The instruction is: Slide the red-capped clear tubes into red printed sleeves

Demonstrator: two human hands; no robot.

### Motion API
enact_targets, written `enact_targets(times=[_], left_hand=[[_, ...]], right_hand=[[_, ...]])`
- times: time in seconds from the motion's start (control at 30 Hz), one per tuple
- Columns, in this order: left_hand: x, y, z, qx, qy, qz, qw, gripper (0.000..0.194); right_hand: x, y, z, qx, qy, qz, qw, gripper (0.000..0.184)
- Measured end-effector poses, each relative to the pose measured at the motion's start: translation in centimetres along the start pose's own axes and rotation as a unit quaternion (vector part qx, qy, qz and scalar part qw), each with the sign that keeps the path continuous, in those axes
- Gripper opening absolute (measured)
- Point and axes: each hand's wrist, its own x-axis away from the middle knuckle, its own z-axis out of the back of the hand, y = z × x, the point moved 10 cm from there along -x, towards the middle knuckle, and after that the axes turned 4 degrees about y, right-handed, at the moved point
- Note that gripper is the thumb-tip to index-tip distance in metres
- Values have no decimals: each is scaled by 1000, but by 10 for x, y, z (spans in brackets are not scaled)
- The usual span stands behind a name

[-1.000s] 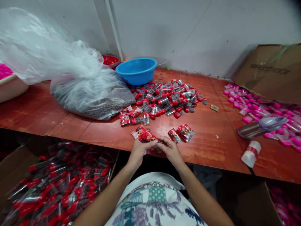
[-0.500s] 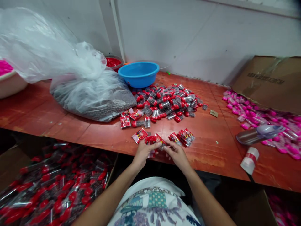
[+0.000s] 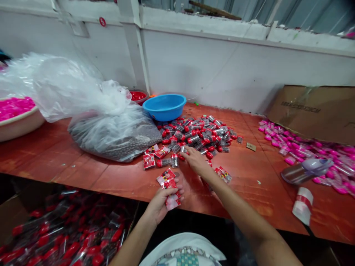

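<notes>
My left hand (image 3: 159,201) is closed on a red-and-pink printed packet (image 3: 172,202), thumb on top, above the table's front edge. Just beyond it lies another red printed packet (image 3: 165,175), partly overlapped by the held one. My right hand (image 3: 196,160) reaches to the near edge of the pile of small clear bottles with red caps and dark beads (image 3: 205,135). Its fingertips close on one small red-capped bottle (image 3: 183,149), partly hidden by the fingers. Close by are two more bottles (image 3: 174,161) and several printed packets (image 3: 149,161). Under my right forearm more packets (image 3: 222,173) show.
Behind the pile stands a blue basin (image 3: 165,107). A knotted plastic bag of dark beads (image 3: 119,136) lies left. To the right are pink-capped bottles (image 3: 305,147), a cardboard box (image 3: 313,111), a tumbler (image 3: 303,171) and a white roll (image 3: 303,205). Below left, a box holds red-capped bottles (image 3: 72,229).
My hands have parted: the right moved forward to the bottle pile, while the left stays near the front edge with the packet. The camera view has tilted up.
</notes>
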Motion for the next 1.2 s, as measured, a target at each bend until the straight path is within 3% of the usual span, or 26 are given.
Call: enact_targets(times=[0.1,0.23,0.33,0.43,0.5,0.57,0.7,0.9,1.03,1.2], left_hand=[[3,3,12,6,23,-3,1000,42],[4,12,26,20,39,-17,999,40],[2,15,25,16,39,-29,999,36],[0,16,18,0,37,-67,997,36],[-2,17,11,-13,24,-101,995,39],[-5,17,4,-29,3,-128,991,45],[-13,8,-4,-85,-12,-133,987,56],[-17,0,-1,-85,8,-140,986,54],[-15,-2,0,-69,23,-150,986,50],[-18,-1,-2,-69,18,-159,985,50]], right_hand=[[-22,-4,-21,10,-18,48,999,31],[-16,-5,-26,5,-21,84,996,25],[2,-12,-10,-39,16,77,996,31],[29,-16,14,-169,67,0,983,32],[50,-18,17,-300,56,-81,949,29],[70,-24,9,-429,31,-150,890,31],[92,-28,-10,-562,54,-228,793,47],[97,-26,-40,-615,50,-277,737,38],[98,-35,-47,-693,43,-291,658,55],[102,-36,-47,-699,85,-320,633,48]])
